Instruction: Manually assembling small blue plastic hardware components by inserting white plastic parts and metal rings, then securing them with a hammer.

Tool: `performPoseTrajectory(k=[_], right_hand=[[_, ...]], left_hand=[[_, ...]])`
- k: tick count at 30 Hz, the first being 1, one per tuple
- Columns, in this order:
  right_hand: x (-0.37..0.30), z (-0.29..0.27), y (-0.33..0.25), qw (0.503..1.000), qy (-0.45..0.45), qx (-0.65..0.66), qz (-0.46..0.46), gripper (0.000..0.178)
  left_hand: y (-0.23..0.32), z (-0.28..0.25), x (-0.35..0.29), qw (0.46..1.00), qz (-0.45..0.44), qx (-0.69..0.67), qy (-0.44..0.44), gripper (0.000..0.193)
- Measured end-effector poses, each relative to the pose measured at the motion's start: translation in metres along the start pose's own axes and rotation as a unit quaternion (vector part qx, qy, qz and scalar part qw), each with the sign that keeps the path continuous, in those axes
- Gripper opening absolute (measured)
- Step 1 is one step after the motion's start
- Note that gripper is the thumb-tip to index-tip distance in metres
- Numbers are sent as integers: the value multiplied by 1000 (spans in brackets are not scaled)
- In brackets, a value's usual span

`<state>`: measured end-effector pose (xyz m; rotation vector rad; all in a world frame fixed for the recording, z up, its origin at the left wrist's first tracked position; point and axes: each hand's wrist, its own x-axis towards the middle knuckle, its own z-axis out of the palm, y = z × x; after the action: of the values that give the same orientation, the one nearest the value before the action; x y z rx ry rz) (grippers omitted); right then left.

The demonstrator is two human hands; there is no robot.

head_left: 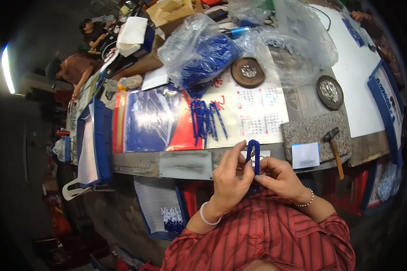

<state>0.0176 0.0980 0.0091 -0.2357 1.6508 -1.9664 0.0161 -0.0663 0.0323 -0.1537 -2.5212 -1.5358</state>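
Note:
In front of my chest I hold a narrow blue U-shaped part (256, 149), its rounded end up. My left hand (230, 178) pinches it between thumb and fingers from the left. My right hand (282, 178) is closed at its lower right side, thumb against it. A small shiny metal piece shows between the two legs of the blue part; how it is attached I cannot tell. Beyond my hands, a pile of similar long blue parts (205, 122) lies on a printed sheet (262, 97) on the table.
Right of my hands, a hammer (334, 151) and a white paper (305, 156) rest on a stone slab (300, 131). Farther back are two round bowls (236, 76) of small metal pieces and a clear bag (203, 56) of blue parts. A blue crate (103, 140) stands left. People work nearby.

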Motion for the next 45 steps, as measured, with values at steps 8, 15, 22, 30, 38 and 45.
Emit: performPoseTrajectory(k=[8, 15, 22, 30, 38, 45], right_hand=[[-19, -12, -2, 988, 10, 128, 91, 11], [-27, -22, 7, 996, -16, 70, 46, 12], [-23, -27, 2, 998, -9, 61, 30, 10], [-20, -29, -4, 994, 3, 92, 61, 9], [-14, -35, -6, 984, -31, 129, 119, 10], [-8, -34, -6, 979, -46, 138, 141, 9]], left_hand=[[0, 9, -16, 938, -170, -290, -83, 57], [-12, 11, -28, 900, -228, -335, -164, 53], [-10, 17, -30, 884, -244, -367, -158, 55], [-18, 21, -30, 868, -238, -399, -174, 55], [-19, 17, -21, 841, -262, -430, -201, 37], [-26, 21, -10, 825, -290, -443, -198, 37]])
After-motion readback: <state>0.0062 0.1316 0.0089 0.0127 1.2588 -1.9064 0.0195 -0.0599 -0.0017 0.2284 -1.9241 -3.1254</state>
